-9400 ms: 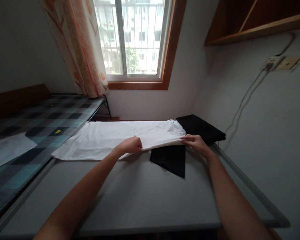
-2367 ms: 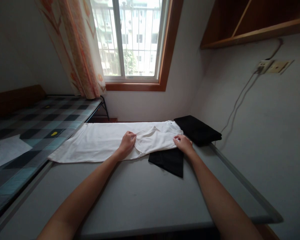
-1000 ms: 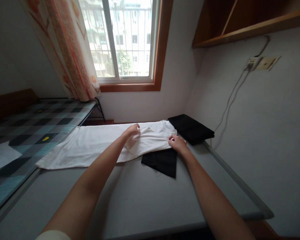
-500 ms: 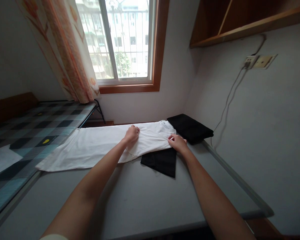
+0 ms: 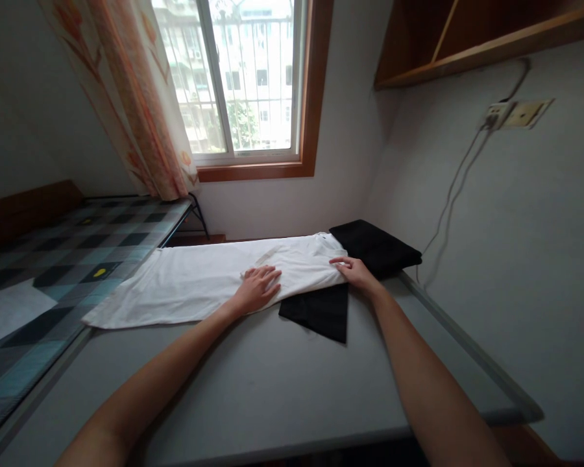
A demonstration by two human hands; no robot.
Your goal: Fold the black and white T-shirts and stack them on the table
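Note:
A pair of white trousers (image 5: 194, 279) lies folded lengthwise across the grey table, its waist end to the right and its legs to the left. My left hand (image 5: 259, 287) rests on the middle of it with fingers spread, palm down. At the waist end, my right hand (image 5: 357, 272) touches the cloth with its fingers stretched out. Black cloth (image 5: 318, 310) pokes out from beneath the white trousers, between my two hands. Just beyond my right hand sits a folded black garment (image 5: 377, 246).
The grey table (image 5: 263, 395) has a raised edge along the right wall. To the left stands a bed with a checked mattress (image 5: 117, 227), bearing a sheet of white paper (image 5: 12, 310). A wooden shelf (image 5: 486, 65) overhangs the right side, above a wall socket (image 5: 520, 115) with cables.
My left hand has come down nearer to me, and its bent fingers have spread flat over the white trousers. My right hand stays at the waist end, its fingers straighter. The view has shifted slightly.

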